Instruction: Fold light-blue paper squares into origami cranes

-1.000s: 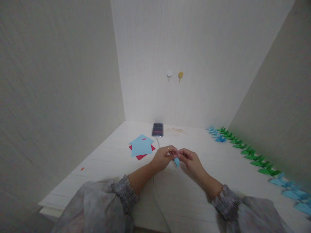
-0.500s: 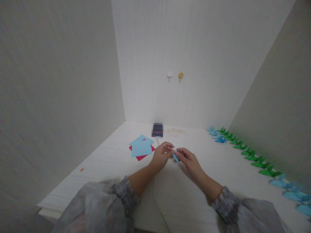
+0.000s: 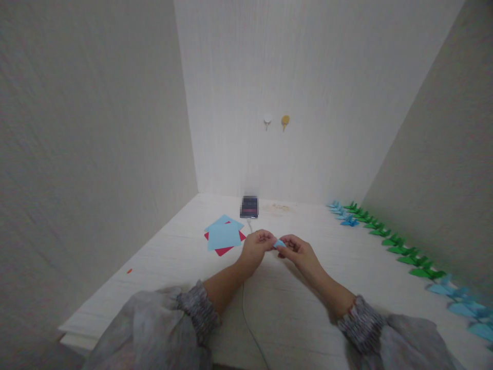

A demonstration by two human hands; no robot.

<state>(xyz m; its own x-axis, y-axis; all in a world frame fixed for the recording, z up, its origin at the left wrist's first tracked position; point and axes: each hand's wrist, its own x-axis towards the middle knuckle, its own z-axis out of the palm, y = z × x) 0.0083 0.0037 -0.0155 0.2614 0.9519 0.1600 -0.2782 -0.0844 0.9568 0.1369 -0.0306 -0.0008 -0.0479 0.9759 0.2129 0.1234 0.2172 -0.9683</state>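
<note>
A small piece of folded light blue paper (image 3: 279, 243) is pinched between my two hands above the table. My left hand (image 3: 257, 248) grips its left end with thumb and fingertips. From the other side, my right hand (image 3: 298, 250) holds it between thumb and forefinger. Fingers cover most of the piece, so its exact folds are hidden. To the left of my left hand lies a loose stack of square paper sheets (image 3: 224, 236), light blue over red.
A phone (image 3: 249, 207) stands at the back wall, its white cable (image 3: 246, 313) running toward me between my forearms. Rows of green paper cranes (image 3: 392, 240) and blue paper cranes (image 3: 468, 308) line the right side. An orange scrap (image 3: 130, 271) lies at left. Two hooks (image 3: 285, 121) hang on the wall.
The folded blue paper has turned from a steep slant to a flatter one and shows less between my fingers. My hands stay in nearly the same place.
</note>
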